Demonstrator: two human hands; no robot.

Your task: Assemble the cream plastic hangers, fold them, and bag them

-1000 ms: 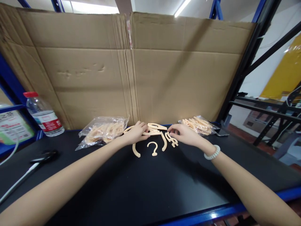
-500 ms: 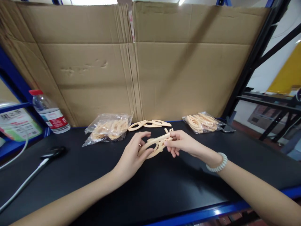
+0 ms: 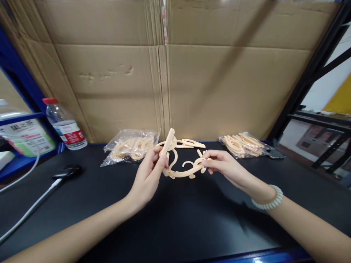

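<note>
A beige folding clothes hanger (image 3: pixel 182 174) is held up above the black tabletop between both hands, partly unfolded. My left hand (image 3: pixel 148 175) is closed on one arm of it, which points up. My right hand (image 3: pixel 223 165) pinches the other arm near its end, where small prongs stick out. A curved hook shows between the hands. Behind the hanger, more beige hanger pieces (image 3: pixel 193 143) lie on the table against the cardboard, partly covered by the left arm of the held hanger.
Clear bags of beige hangers lie at back left (image 3: pixel 131 146) and back right (image 3: pixel 242 145), the latter beside a phone (image 3: pixel 275 154). A red-capped bottle (image 3: pixel 65 126) stands at left, near a black device (image 3: pixel 67 172) with a white cable. A cardboard wall (image 3: pixel 115 73) closes the back.
The hanger was folded together between the hands; now its arms are spread apart, with the left one raised and the hook in view. The hands have moved farther apart. The camera view has shifted slightly.
</note>
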